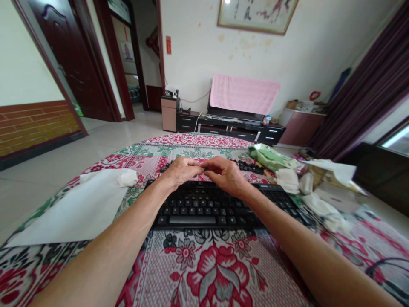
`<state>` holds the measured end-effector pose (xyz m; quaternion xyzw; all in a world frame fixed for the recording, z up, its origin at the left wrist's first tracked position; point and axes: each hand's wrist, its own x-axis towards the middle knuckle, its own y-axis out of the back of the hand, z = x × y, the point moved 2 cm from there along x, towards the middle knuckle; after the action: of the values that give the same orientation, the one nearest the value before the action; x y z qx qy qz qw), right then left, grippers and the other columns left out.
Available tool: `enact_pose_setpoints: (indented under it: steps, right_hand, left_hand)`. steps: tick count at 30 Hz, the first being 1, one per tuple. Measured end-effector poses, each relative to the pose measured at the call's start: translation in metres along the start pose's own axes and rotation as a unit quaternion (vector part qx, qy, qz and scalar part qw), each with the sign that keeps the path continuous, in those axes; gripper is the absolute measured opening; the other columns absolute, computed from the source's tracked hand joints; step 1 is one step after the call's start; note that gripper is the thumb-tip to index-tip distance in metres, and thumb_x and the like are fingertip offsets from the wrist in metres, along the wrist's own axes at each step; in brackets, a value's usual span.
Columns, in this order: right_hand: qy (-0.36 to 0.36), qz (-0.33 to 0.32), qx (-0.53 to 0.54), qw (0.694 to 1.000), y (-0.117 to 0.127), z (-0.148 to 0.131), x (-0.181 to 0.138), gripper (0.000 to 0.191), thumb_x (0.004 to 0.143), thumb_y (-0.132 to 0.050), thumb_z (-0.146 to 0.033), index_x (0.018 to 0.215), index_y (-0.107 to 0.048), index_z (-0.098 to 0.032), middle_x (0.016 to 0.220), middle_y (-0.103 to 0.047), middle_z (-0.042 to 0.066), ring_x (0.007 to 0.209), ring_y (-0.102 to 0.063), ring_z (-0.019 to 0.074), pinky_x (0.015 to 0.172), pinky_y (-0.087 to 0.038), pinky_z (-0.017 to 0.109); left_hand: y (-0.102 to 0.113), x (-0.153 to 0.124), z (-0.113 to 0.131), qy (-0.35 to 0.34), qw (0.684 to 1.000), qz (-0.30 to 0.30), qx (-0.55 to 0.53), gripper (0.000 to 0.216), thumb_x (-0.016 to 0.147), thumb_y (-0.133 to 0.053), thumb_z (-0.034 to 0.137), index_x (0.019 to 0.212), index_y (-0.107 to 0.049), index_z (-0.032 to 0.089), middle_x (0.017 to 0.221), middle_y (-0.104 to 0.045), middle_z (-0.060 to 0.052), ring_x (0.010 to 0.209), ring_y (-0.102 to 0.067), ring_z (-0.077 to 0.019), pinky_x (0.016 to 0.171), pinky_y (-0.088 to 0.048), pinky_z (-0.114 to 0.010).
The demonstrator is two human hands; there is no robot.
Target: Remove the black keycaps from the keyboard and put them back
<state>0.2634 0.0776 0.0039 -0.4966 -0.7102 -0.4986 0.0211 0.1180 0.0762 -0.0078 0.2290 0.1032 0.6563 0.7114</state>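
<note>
Head view: above the keyboard [200, 210], left hand [183, 170] and right hand [226, 175] pinch a small dark piece [204, 169], likely light and stiff, best held edgewise.

white wall [191, 64] has some yellowish stains, plus a gold-framed painting [258, 16] up top and a little red paper strip [168, 45] by an open doorway [131, 64]. somebody's got a pink towel [244, 94] draped over the tv [236, 112], on a low black tv stand [244, 133]. left side's a dark red door [68, 55] and brick-pattern panelling [35, 125] down low. floor's pale glossy tile [137, 128]. over right, a purple curtain [354, 81] hangs by a bright window [398, 138], reddish-brown cabinet [300, 132] next to it.
</note>
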Motion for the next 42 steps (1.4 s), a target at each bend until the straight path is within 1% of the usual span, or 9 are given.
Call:
enact_pose_setpoints:
  steps: [5, 9, 14, 19, 22, 29, 33, 36, 42]
  right_hand:
    - [0.015, -0.048, 0.032, 0.998, -0.001, 0.0, 0.0, 0.024, 0.068, -0.042, -0.012, 0.087, -0.054, -0.019, 0.083, -0.057, 0.0, 0.076, -0.05, 0.01, 0.068, -0.038, 0.024]
    - [-0.03, -0.01, 0.07, 0.997, -0.005, 0.006, -0.001, 0.021, 0.069, -0.043, -0.017, 0.088, -0.051, -0.016, 0.081, -0.058, 0.002, 0.071, -0.052, 0.0089, 0.066, -0.04, 0.023]
    - [-0.059, 0.024, 0.01, 0.998, -0.008, 0.007, -0.002, 0.02, 0.069, -0.046, -0.03, 0.082, -0.054, -0.017, 0.075, -0.059, 0.002, 0.065, -0.053, 0.0103, 0.062, -0.04, 0.024]
    - [-0.038, 0.01, -0.042, 0.998, -0.004, -0.001, -0.001, 0.017, 0.069, -0.045, -0.027, 0.076, -0.057, -0.018, 0.07, -0.059, 0.0, 0.063, -0.051, 0.0097, 0.059, -0.038, 0.022]
    - [-0.039, -0.018, -0.053, 0.998, 0.0, 0.001, -0.001, 0.018, 0.068, -0.044, -0.022, 0.077, -0.059, -0.018, 0.07, -0.059, 0.0, 0.063, -0.051, 0.0095, 0.058, -0.037, 0.021]
    - [-0.047, -0.143, -0.044, 0.988, 0.002, 0.016, -0.006, 0.021, 0.064, -0.047, -0.02, 0.079, -0.062, -0.017, 0.072, -0.06, 0.001, 0.061, -0.051, 0.0101, 0.057, -0.038, 0.022]
    - [-0.032, -0.158, -0.06, 0.985, 0.0, 0.015, -0.005, 0.02, 0.063, -0.048, -0.02, 0.077, -0.063, -0.019, 0.074, -0.06, 0.001, 0.065, -0.051, 0.0107, 0.061, -0.038, 0.022]
    - [-0.053, -0.169, -0.06, 0.982, -0.002, 0.015, -0.005, 0.02, 0.062, -0.049, -0.019, 0.076, -0.063, -0.018, 0.073, -0.06, 0.001, 0.064, -0.051, 0.0104, 0.059, -0.038, 0.021]
    - [-0.07, -0.191, -0.048, 0.978, -0.003, 0.021, -0.004, 0.02, 0.062, -0.049, -0.019, 0.076, -0.064, -0.018, 0.07, -0.06, 0.0, 0.06, -0.05, 0.009, 0.055, -0.036, 0.019]
  left_hand:
    - [0.001, -0.001, -0.001, 0.013, 0.999, -0.013, 0.036, 0.027, 0.054, -0.051, 0.039, 0.059, -0.059, 0.014, 0.051, -0.051, 0.002, 0.046, -0.041, -0.0076, 0.044, -0.028, -0.021]
    - [0.001, 0.001, -0.003, 0.001, 0.998, 0.009, 0.062, 0.026, 0.055, -0.05, 0.038, 0.059, -0.06, 0.014, 0.051, -0.052, 0.001, 0.048, -0.043, -0.0087, 0.045, -0.029, -0.021]
    - [0.001, 0.003, -0.003, -0.005, 0.997, 0.034, 0.062, 0.028, 0.055, -0.048, 0.038, 0.064, -0.062, 0.015, 0.056, -0.056, -0.001, 0.055, -0.048, -0.011, 0.051, -0.033, -0.023]
    - [0.0, 0.002, -0.002, -0.013, 0.996, 0.027, 0.082, 0.03, 0.055, -0.048, 0.039, 0.066, -0.062, 0.015, 0.057, -0.057, -0.001, 0.056, -0.048, -0.0113, 0.052, -0.033, -0.023]
    - [0.001, 0.003, -0.002, -0.018, 0.993, 0.013, 0.117, 0.028, 0.057, -0.045, 0.038, 0.062, -0.062, 0.016, 0.056, -0.056, 0.0, 0.054, -0.048, -0.0109, 0.05, -0.032, -0.022]
    - [0.003, 0.006, -0.007, -0.018, 0.976, 0.032, 0.214, 0.026, 0.058, -0.044, 0.036, 0.059, -0.062, 0.017, 0.053, -0.055, 0.001, 0.052, -0.046, -0.0111, 0.048, -0.029, -0.022]
    - [0.002, 0.004, -0.007, -0.033, 0.969, 0.029, 0.245, 0.026, 0.06, -0.043, 0.035, 0.056, -0.062, 0.017, 0.052, -0.054, 0.0, 0.052, -0.047, -0.0114, 0.048, -0.029, -0.022]
    - [0.002, 0.002, -0.006, -0.023, 0.966, 0.027, 0.256, 0.026, 0.06, -0.043, 0.035, 0.058, -0.062, 0.018, 0.053, -0.056, 0.0, 0.053, -0.048, -0.0118, 0.049, -0.03, -0.022]
    - [-0.003, 0.001, -0.006, -0.018, 0.97, -0.024, 0.243, 0.026, 0.058, -0.047, 0.042, 0.067, -0.064, 0.023, 0.063, -0.061, 0.002, 0.06, -0.051, -0.0115, 0.052, -0.033, -0.02]
